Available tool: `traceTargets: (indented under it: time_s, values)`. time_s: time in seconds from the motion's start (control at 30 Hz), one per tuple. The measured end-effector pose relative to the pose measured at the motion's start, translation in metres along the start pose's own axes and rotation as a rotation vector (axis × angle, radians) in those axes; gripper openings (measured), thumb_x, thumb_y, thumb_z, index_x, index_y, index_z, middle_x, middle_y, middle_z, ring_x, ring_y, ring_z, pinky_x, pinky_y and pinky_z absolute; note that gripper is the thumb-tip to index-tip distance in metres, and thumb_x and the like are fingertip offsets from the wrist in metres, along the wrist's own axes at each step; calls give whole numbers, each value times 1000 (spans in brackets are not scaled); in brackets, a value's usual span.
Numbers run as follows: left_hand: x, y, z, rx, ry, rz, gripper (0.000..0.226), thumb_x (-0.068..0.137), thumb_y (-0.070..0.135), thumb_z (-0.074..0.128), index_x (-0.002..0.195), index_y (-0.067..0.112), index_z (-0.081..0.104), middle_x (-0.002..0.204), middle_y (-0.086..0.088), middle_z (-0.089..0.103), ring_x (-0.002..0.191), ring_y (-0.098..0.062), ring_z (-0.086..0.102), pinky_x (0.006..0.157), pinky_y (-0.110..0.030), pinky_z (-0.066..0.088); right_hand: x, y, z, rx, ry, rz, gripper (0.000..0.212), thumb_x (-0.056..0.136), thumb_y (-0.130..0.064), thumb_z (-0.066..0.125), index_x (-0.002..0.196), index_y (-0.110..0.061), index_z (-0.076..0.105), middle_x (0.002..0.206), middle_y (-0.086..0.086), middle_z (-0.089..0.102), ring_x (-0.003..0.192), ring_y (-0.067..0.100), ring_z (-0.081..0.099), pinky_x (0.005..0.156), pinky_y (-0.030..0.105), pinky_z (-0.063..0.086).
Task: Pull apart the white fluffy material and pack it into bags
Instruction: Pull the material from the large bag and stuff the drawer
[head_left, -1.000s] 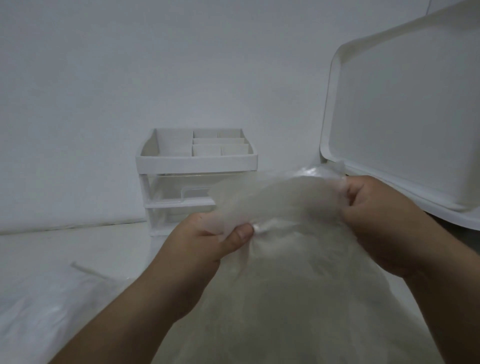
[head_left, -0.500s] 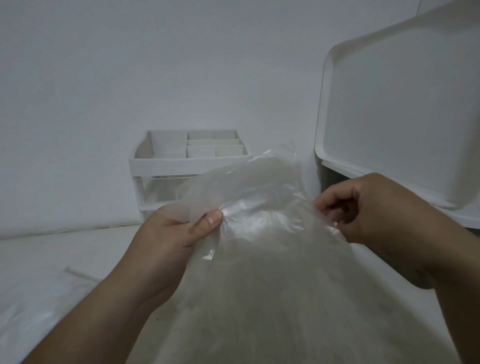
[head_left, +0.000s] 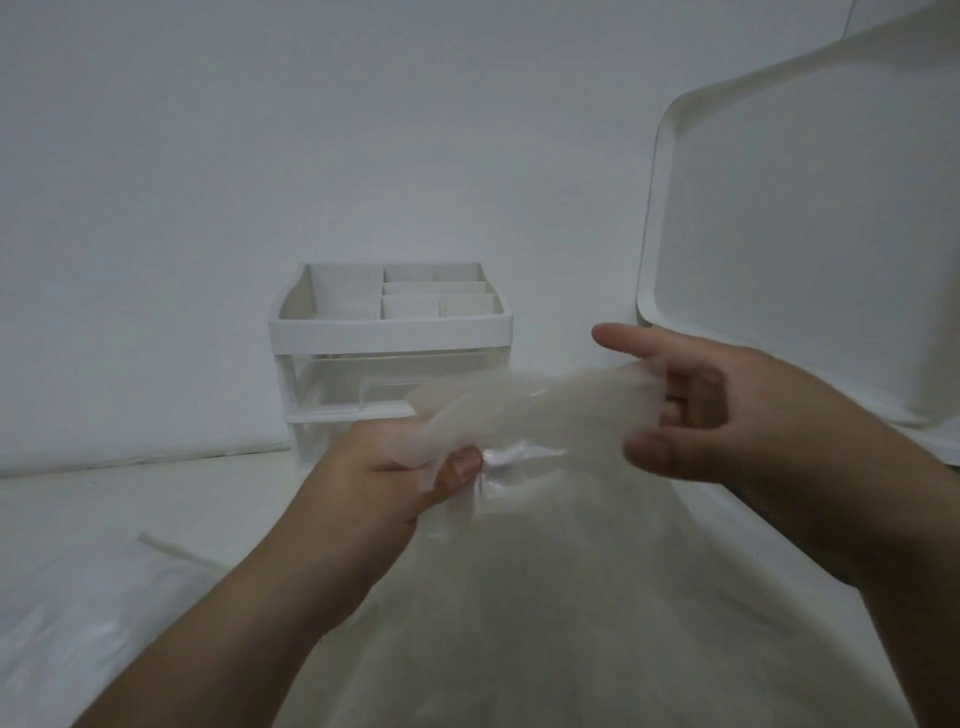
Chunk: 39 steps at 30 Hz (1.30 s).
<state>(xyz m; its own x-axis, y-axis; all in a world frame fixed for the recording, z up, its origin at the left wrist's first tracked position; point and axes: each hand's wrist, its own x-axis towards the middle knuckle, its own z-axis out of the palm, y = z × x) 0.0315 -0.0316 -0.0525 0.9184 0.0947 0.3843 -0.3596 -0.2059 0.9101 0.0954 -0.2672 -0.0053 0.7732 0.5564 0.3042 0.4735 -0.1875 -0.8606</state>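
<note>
Flagging risks. Flat plastic lies left of and nearer than the organizer, idle. Left hand, in front of the organizer, pinches the bag mouth between thumb and fingers; it looks like the only firm hold. White fluffy material sits inside the bag, below both hands. Right hand, right of the organizer, is spread, thumb and forefinger apart around the film edge, not clamped.

Likely failures:
- Thin film slips from the single pinch and the mouth collapses.
- Fill springs back out.
- Right hand knocks the white tray leaning close behind it.
</note>
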Motion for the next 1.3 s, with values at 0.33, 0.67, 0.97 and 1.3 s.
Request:
traceTargets:
  time_s: [0.33,0.67,0.97,1.3]
  values:
    - [-2,-7,3,-111,-117,-127,31,73,16,70,103,19,78,104,-8,77,100,-26,73,95,-44,52,6,-4,21,49,210,-84,8,73,-16,83,77,-22,80,69,5,73,65,15,67,66,32,51]
    - [-1,2,3,-280,-17,-194,54,66,29,81,118,23,68,108,1,76,98,-16,73,75,-24,58,6,0,22,189,115,-40,13,67,-19,74,78,-14,78,70,9,70,65,18,63,65,29,50]
    - [0,8,5,-140,170,-169,25,77,39,66,77,19,80,74,-7,76,67,-18,72,62,-27,54,10,16,19,205,-69,182,46,58,-38,91,88,-7,76,90,18,75,80,28,71,76,38,58]
    - [0,1,-3,-77,116,-317,17,79,24,74,78,8,78,81,-14,76,71,-25,74,73,-36,55,14,21,22,78,-4,238,18,71,-23,76,82,-9,77,73,10,72,61,17,63,55,23,50]
